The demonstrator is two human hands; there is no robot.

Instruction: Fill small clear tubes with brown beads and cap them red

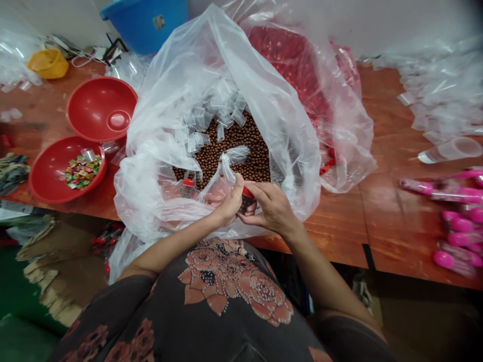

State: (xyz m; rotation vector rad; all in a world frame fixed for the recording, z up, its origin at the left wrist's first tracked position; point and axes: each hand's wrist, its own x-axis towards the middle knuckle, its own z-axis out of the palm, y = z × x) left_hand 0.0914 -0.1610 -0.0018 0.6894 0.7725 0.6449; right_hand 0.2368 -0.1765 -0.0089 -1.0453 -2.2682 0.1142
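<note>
Between my two hands is a small clear jar (246, 202) with a red lid, dark with brown balls inside. My left hand (231, 203) wraps its left side, the thumb up near the lid. From the right, the fingers of my right hand (269, 207) close on the lid and side. Just beyond lies a large clear plastic bag (294, 146), its mouth spread wide around a heap of small brown balls (241, 143). Several empty clear cups (211, 113) rest on the heap. Another red-lidded jar (187, 188) sits on the plastic to the left.
Two red bowls (81, 108) stand at the left, the nearer holding wrapped sweets (83, 171). Behind are a blue tub (147, 30) and a bag of red pieces (290, 65). Pink-capped tubes (458, 226) and a pile of clear cups (445, 95) lie at the right.
</note>
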